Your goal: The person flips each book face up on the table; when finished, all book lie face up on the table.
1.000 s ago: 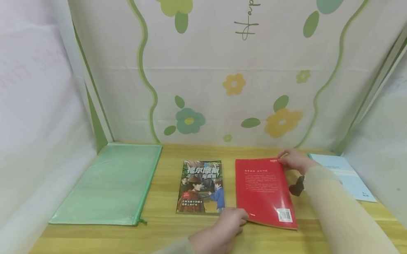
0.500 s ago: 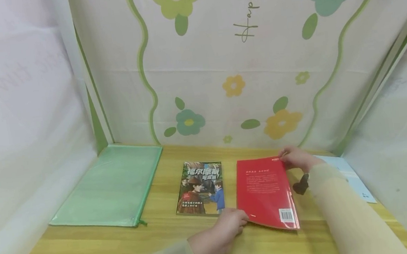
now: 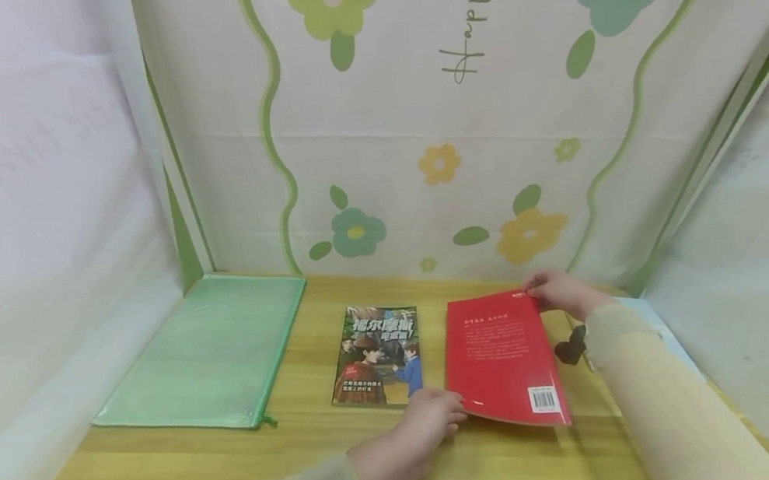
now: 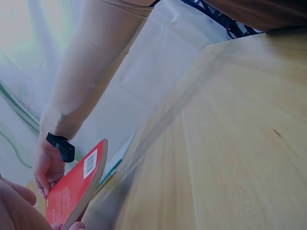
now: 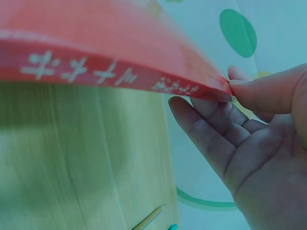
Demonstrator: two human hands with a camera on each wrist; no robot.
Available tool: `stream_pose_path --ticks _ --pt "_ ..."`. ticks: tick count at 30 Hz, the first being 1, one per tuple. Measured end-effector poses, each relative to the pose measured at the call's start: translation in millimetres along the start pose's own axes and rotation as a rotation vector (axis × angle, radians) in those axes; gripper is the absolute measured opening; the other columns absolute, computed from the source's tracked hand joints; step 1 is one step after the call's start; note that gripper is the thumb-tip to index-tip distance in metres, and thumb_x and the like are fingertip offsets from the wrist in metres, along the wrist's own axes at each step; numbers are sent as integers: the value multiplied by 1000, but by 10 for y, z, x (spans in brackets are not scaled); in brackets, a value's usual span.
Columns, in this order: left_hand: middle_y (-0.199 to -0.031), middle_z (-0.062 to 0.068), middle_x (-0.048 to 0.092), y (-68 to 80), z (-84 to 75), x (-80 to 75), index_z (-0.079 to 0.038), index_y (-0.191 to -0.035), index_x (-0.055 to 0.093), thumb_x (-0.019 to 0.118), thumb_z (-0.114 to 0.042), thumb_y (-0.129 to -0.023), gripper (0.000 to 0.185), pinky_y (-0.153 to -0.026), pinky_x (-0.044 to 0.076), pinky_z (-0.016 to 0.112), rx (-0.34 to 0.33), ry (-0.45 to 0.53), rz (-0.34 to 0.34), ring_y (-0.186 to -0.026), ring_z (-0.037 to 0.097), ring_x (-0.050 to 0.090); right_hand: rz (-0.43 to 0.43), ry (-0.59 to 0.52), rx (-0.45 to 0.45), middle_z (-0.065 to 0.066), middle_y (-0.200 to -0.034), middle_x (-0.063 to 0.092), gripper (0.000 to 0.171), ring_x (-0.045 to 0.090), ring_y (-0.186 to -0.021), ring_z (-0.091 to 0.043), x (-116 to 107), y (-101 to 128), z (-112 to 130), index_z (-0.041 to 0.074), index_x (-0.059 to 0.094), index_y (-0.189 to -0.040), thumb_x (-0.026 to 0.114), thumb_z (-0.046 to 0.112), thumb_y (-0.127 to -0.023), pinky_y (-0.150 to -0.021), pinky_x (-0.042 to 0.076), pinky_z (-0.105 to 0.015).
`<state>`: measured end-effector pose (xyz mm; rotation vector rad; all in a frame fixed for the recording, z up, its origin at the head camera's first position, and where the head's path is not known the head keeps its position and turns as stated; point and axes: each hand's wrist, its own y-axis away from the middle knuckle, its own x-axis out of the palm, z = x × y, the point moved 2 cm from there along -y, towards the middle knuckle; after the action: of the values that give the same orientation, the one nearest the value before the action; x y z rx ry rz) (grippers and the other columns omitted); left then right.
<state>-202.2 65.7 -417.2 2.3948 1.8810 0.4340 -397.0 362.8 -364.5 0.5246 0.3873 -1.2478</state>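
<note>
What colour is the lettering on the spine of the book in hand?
White, on a red spine; the right wrist view shows it best.

Cloth-walled booth (image 3: 226,210) — a wooden surface (image 3: 142,477) with a flower-printed sheet (image 3: 378,115) behind it, pale sheets (image 3: 42,260) left and right of it.

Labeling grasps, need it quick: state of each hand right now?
Left hand: holding the red paperback, near-left corner.
Right hand: holding the same red paperback, far-right corner.
</note>
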Motion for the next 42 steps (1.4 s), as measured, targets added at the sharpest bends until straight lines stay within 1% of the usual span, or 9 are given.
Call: stream_pose_path --ticks 8,13,17,20,25,28,30,35,42 --pt "-104 17 66 5 -21 -46 16 -113 57 54 -1 -90 29 -88 54 44 55 -1 -29 -97 32 65 2 -31 -61 -14 -94 67 20 69 -79 -20 -33 47 135 -19 51 -112 47 -5 -98 -77 58 -36" --pt "-96 13 66 5 -38 -79 10 -109 63 54 7 -83 27 -83 56 38 87 15 -76 -87 24 65 4 -48 -80 -20 -99 67 24 70 -79 -22 -73 87 203 -20 50 -117 46 -6 -98 -77 59 -37" --pt "-97 12 66 -6 -58 -101 9 -106 67 53 11 -80 29 -82 57 37 108 34 -81 -83 21 66 2 -48 -84 -21 -105 66 27 69 -83 -24 -92 98 235 -17 53 -121 44 -6 -99 -78 59 -37" --pt "-97 11 65 -12 -67 -108 8 -103 68 53 10 -81 27 -79 58 37 115 45 -68 -79 19 66 -4 -43 -84 -21 -109 66 28 69 -86 -25 -85 104 248 -15 55 -122 44 -5 -99 -79 58 -36" --pt "-88 10 65 -30 -53 -123 7 -98 66 56 4 -86 16 -75 58 37 127 49 -58 -74 17 65 -4 -55 -100 -21 -109 66 27 68 -87 -25 -78 120 245 -15 58 -121 47 -1 -100 -79 58 -36" --pt "-85 10 64 -45 -44 -141 6 -97 64 57 3 -86 13 -73 58 37 133 53 -62 -72 17 64 2 -66 -107 -21 -110 66 27 68 -87 -25 -89 147 239 -14 59 -120 49 1 -100 -80 57 -36" --pt "-87 10 62 -55 -41 -151 5 -98 63 59 7 -82 17 -72 58 37 139 58 -70 -71 17 63 6 -66 -115 -21 -109 66 27 68 -87 -25 -98 167 242 -14 59 -120 48 1 -100 -81 57 -37" --pt "-94 12 60 -69 -54 -155 5 -107 59 58 18 -72 37 -65 55 32 183 45 -92 -72 19 57 -5 -50 -120 -20 -107 66 27 68 -85 -25 -103 194 276 -13 59 -119 48 3 -100 -81 57 -37" --pt "-101 12 62 -85 -58 -149 4 -111 57 61 20 -75 40 -64 51 28 219 15 -99 -78 18 56 -40 -77 -136 -18 -105 67 28 68 -83 -22 -78 200 282 -15 57 -120 47 1 -100 -78 58 -34"
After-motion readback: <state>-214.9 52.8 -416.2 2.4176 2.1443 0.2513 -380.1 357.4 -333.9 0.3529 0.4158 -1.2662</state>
